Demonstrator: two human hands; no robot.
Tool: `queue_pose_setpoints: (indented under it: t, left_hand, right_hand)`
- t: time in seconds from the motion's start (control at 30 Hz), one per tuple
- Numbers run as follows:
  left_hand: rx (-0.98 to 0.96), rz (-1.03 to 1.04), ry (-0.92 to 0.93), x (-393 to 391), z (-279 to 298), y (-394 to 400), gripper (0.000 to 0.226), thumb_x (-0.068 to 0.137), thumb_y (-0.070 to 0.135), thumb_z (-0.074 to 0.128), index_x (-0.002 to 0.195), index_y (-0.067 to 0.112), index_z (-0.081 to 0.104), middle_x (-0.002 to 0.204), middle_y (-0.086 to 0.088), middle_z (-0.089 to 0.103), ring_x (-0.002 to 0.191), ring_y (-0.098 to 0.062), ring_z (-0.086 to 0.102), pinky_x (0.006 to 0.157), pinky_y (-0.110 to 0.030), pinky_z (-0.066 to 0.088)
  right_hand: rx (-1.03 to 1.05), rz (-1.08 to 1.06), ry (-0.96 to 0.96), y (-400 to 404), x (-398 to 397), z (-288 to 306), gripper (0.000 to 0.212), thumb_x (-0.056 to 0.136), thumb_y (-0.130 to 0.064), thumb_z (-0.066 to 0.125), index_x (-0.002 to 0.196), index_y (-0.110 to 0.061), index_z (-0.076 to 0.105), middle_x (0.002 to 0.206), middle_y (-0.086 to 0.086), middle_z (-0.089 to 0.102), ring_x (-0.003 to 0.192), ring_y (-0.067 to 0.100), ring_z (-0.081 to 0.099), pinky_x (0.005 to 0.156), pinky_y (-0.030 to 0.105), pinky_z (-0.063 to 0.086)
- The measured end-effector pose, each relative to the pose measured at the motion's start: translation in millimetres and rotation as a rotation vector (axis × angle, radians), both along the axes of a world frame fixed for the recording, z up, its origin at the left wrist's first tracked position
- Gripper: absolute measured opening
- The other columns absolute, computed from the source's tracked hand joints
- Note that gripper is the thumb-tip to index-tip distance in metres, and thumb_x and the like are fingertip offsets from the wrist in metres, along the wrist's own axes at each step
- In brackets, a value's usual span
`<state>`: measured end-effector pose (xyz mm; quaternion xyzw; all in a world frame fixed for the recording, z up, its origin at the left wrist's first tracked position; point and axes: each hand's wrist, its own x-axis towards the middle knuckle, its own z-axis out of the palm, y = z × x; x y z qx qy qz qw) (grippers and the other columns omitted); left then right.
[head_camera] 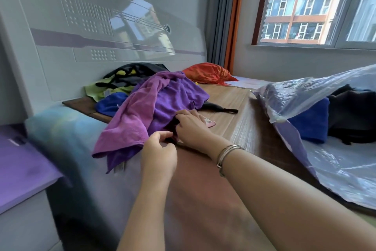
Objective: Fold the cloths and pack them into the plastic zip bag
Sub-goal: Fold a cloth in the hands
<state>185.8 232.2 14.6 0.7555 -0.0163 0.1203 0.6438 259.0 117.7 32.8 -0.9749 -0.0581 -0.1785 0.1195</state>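
Head view shows the task partly done, as I judge it: the plastic zip bag, well to the right of the hands, lies open and already holds a folded blue cloth with a dark cloth beside it. Just above the hands a heap of unfolded cloths waits, the purple cloth on top, green, blue and black ones behind it. Both arms reach forward. The right hand has curled fingers closed on the dark lower edge of the purple cloth. The left hand, touching it from below, seems to pinch the same edge, though blur hides this.
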Motion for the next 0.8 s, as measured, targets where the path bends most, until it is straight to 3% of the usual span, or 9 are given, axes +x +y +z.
queue_pose_setpoints:
  t: [0.1, 0.2, 0.33, 0.43, 0.57, 0.67, 0.8]
  left_hand:
    - [0.031, 0.006, -0.037, -4.9, 2.1, -7.2, 0.041, 0.083, -0.004, 0.046, 0.113, 0.018, 0.063, 0.115, 0.001, 0.062, 0.103, -0.024, 0.059, 0.088, -0.032, 0.046]
    - [0.062, 0.026, -0.114, -14.1, 3.4, -18.3, 0.041, 0.084, -0.006, 0.050, 0.118, 0.014, 0.061, 0.116, 0.000, 0.061, 0.102, -0.017, 0.057, 0.088, -0.024, 0.042]
    - [0.110, 0.087, -0.217, -30.2, 5.7, -34.7, 0.042, 0.080, -0.002, 0.063, 0.119, 0.014, 0.055, 0.111, -0.003, 0.056, 0.102, -0.024, 0.055, 0.091, -0.036, 0.045]
    - [0.384, 0.173, -0.186, -42.5, 4.2, -41.9, 0.055, 0.078, 0.016, 0.073, 0.127, 0.018, 0.049, 0.123, -0.006, 0.050, 0.114, -0.031, 0.046, 0.092, -0.034, 0.033]
    - [0.578, 0.245, -0.063, -55.4, -9.8, -39.9, 0.062, 0.080, 0.026, 0.072, 0.134, 0.022, 0.043, 0.143, -0.008, 0.034, 0.123, -0.039, 0.035, 0.100, -0.046, 0.034]
    - [0.556, 0.248, -0.061, -50.0, -19.4, -30.8, 0.046, 0.085, 0.016, 0.066, 0.127, 0.014, 0.049, 0.130, -0.014, 0.050, 0.115, -0.040, 0.048, 0.091, -0.044, 0.042]
    - [0.404, 0.193, -0.171, -45.0, -15.9, -20.3, 0.010, 0.083, 0.013, 0.069, 0.092, 0.012, 0.066, 0.094, -0.010, 0.070, 0.094, -0.033, 0.063, 0.074, -0.035, 0.046]
  right_hand:
    - [0.193, 0.022, -0.109, -11.3, -13.3, 8.5, 0.032, 0.090, -0.005, 0.042, 0.112, -0.001, 0.064, 0.128, 0.007, 0.050, 0.118, 0.028, 0.042, 0.103, 0.039, 0.033]
    - [0.386, 0.016, -0.142, -33.2, -42.3, 21.8, 0.026, 0.090, -0.001, 0.042, 0.096, 0.006, 0.066, 0.116, 0.013, 0.053, 0.106, 0.030, 0.054, 0.097, 0.038, 0.040]
    - [0.543, -0.026, -0.200, -61.6, -92.1, 38.3, 0.027, 0.095, -0.008, 0.044, 0.090, 0.006, 0.067, 0.107, 0.004, 0.050, 0.103, 0.025, 0.056, 0.095, 0.031, 0.039]
    - [0.469, -0.084, -0.127, -73.2, -129.1, 43.2, 0.032, 0.099, -0.019, 0.043, 0.093, 0.001, 0.067, 0.115, 0.001, 0.050, 0.102, 0.013, 0.049, 0.078, 0.016, 0.028]
    - [0.198, -0.135, 0.049, -82.8, -152.4, 32.1, 0.034, 0.098, -0.023, 0.043, 0.095, 0.003, 0.064, 0.124, 0.011, 0.052, 0.108, 0.022, 0.052, 0.082, 0.021, 0.033]
    - [0.149, -0.144, 0.065, -81.5, -156.6, 18.5, 0.028, 0.093, -0.020, 0.049, 0.094, 0.000, 0.068, 0.115, 0.012, 0.054, 0.100, 0.025, 0.055, 0.084, 0.029, 0.041]
    - [0.333, -0.120, -0.004, -70.5, -158.3, 12.8, 0.025, 0.093, -0.021, 0.051, 0.086, -0.003, 0.067, 0.093, 0.009, 0.062, 0.082, 0.024, 0.061, 0.070, 0.032, 0.047]
